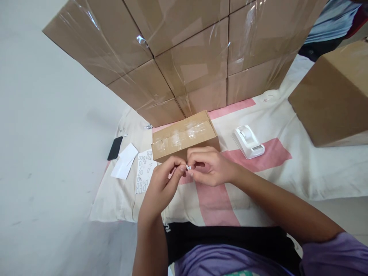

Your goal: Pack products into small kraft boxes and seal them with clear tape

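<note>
My left hand (168, 180) and my right hand (211, 165) meet at the middle of the view, just in front of a small cardboard box (184, 135) with strips of clear tape on its top. Pinched between both hands' fingertips is a tiny white piece (188, 167), too small to name. Left of the box lies a white sheet with small drawn outlines (143, 180), partly behind my left hand. A white tape dispenser (248, 142) stands to the right of the box.
Tape-covered cardboard boxes (198, 57) are stacked behind. A large carton (330, 96) stands at right, near a person in light blue (330, 23). A black phone (115, 148) and white papers (125, 161) lie left, beside the wall (51, 134).
</note>
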Demonstrator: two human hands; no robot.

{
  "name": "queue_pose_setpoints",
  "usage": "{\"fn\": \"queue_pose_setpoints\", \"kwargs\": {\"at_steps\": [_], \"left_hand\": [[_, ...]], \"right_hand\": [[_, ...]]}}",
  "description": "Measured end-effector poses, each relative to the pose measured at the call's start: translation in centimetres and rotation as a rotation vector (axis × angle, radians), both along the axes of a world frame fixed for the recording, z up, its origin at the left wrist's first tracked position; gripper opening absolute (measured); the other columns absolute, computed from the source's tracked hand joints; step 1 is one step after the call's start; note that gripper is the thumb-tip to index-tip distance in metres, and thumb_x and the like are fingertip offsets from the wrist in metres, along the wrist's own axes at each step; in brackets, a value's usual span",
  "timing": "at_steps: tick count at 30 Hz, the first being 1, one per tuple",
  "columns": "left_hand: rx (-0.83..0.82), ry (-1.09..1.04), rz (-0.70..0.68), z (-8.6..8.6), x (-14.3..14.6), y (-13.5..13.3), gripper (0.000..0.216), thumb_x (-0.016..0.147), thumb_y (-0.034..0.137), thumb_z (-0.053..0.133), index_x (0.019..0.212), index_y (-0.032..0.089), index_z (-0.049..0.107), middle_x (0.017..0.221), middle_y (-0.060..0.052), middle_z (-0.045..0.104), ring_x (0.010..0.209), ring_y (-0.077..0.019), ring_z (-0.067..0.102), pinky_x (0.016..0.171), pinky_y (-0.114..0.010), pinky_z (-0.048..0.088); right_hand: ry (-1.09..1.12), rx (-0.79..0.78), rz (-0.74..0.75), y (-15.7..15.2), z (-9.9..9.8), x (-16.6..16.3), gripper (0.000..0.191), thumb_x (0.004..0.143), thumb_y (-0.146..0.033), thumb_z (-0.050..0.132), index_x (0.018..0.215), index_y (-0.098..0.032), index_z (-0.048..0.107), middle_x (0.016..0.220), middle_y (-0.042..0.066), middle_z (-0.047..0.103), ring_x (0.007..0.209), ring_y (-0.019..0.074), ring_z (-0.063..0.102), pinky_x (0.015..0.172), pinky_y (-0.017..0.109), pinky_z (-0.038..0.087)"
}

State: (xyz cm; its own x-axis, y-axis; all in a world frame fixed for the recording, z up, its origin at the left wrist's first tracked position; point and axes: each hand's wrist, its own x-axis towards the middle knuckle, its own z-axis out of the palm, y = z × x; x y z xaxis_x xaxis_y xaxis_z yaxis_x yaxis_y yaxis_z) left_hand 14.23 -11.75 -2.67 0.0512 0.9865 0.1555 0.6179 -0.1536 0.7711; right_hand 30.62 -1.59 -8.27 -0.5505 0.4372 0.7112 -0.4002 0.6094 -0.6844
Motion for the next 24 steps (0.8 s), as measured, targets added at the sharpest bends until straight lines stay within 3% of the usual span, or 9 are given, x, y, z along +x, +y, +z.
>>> {"fn": "queue_pose_setpoints", "kwargs": {"at_steps": [14, 24], "left_hand": [[0.058, -0.006, 0.024, -0.1, -0.24, 0.09, 0.011, 0.098, 0.03, 0.064, 0.091, 0.022, 0.065, 0.08, 0.0, 0.066, 0.073, -0.0125, 0.059, 0.066, -0.026, 0.045], [0.058, 0.042, 0.027, 0.09, -0.21, -0.1, 0.011, 0.099, 0.028, 0.061, 0.092, 0.022, 0.065, 0.08, 0.0, 0.066, 0.074, -0.0124, 0.059, 0.067, -0.026, 0.045]], "right_hand": [[-0.005, 0.002, 0.01, -0.01, -0.04, 0.1, 0.015, 0.09, -0.019, 0.061, 0.076, -0.019, 0.055, 0.072, -0.001, 0.055, 0.065, 0.0109, 0.05, 0.059, 0.025, 0.039], [-0.028, 0.031, -0.005, 0.0, -0.14, 0.02, 0.015, 0.091, -0.019, 0.059, 0.077, -0.019, 0.054, 0.073, -0.001, 0.056, 0.065, 0.011, 0.05, 0.058, 0.025, 0.038]]}}
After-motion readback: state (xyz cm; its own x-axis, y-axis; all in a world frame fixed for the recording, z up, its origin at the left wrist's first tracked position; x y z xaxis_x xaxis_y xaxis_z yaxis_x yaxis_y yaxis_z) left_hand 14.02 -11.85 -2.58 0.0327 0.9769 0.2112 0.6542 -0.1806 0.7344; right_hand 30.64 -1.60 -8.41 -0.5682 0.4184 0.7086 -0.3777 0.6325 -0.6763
